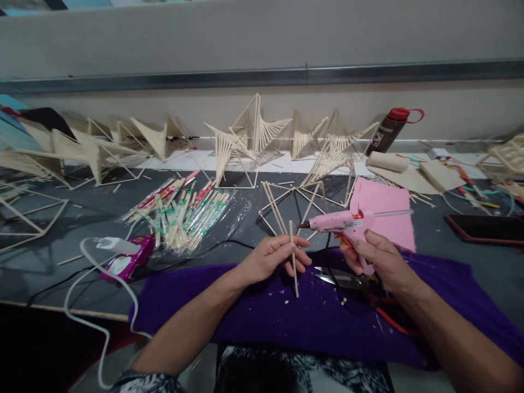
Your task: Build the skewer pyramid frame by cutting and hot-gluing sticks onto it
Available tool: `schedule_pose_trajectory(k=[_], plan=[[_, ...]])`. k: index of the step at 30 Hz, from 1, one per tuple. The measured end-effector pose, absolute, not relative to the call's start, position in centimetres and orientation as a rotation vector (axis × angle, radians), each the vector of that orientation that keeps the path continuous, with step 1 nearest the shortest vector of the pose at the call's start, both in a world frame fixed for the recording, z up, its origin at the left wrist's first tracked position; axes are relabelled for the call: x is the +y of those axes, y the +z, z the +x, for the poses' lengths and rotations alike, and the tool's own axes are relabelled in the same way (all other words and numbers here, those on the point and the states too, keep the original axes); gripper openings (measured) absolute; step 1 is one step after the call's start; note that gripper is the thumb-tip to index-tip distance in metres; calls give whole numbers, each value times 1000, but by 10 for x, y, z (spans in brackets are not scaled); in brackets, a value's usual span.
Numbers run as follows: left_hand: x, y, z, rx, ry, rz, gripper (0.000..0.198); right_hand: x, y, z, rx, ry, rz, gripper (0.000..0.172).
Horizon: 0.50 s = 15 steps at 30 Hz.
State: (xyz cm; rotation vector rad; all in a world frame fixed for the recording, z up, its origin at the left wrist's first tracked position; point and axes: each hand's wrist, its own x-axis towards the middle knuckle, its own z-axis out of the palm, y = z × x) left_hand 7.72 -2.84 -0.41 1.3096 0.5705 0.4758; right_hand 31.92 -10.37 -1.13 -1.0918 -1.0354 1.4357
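My left hand (282,255) pinches a thin wooden stick (295,275) that stands nearly upright between thumb and fingers. In my right hand (374,254) is a pink hot glue gun (339,222), its dark nozzle pointing left, close to the stick's upper end. A clear glue stick pokes out of the gun's rear. Behind my left hand is an open frame of wooden sticks (273,210). Scissors with red handles (344,279) lie on the purple cloth (254,311) below my right hand, which partly hides them.
Wrapped chopsticks (186,215) and a magenta power adapter (130,261) with white and black cables lie left. Stick models (262,131) line the wall. A bottle (387,134), pink sheet (388,210) and phone (487,228) are at right.
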Motion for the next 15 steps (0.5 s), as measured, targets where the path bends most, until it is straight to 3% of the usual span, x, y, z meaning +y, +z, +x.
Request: schedule_pose_trajectory(k=[9,15], plan=[[-2,17,60,598,1208,963,28,-110,-12,324,-1081,1413,-1194,25],[3,19,57,654,1339,951,31,-112,-18,323,-1164,1398,-1308,29]])
